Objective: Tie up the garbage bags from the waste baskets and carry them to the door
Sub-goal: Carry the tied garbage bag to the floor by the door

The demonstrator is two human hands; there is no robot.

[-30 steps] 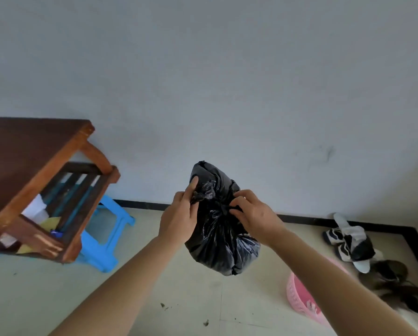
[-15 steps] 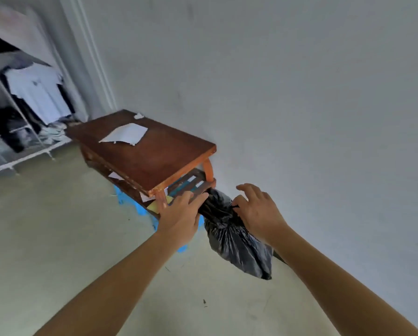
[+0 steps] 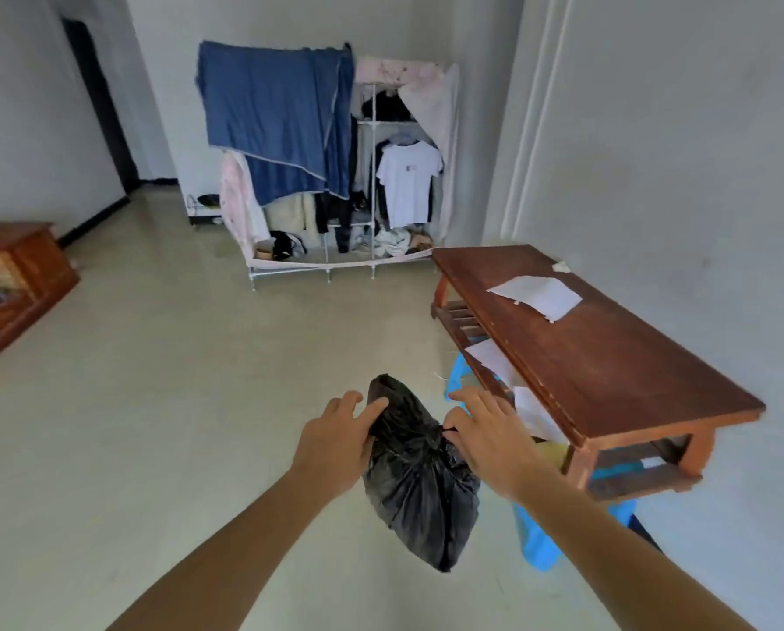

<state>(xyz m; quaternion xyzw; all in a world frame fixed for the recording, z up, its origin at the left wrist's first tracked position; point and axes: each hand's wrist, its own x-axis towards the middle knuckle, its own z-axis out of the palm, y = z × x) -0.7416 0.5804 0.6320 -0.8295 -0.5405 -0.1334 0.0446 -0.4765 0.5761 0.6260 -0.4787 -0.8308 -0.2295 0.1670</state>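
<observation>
My left hand [image 3: 335, 444] grips the garbage bag [image 3: 422, 494] near its top. The thumb lies along the bunched black plastic and the fingers are half curled behind it, though I cannot quite see how far they wrap. My right hand [image 3: 488, 441] pinches a thin twisted tail of the bag's neck between thumb and forefinger, with the other fingers spread loosely straight above it. The bag hangs between both hands, clear of the pale floor [image 3: 199, 403], its neck gathered at my fingertips and its body drooping below my wrists. It is thin, glossy, crinkled film, bulging into a lumpy teardrop. Just to its right stands the reddish wooden counter [image 3: 608, 371], smooth-topped, with a white sheet of paper [image 3: 538, 296] on it and a blue plastic stool [image 3: 536, 539] beneath.
</observation>
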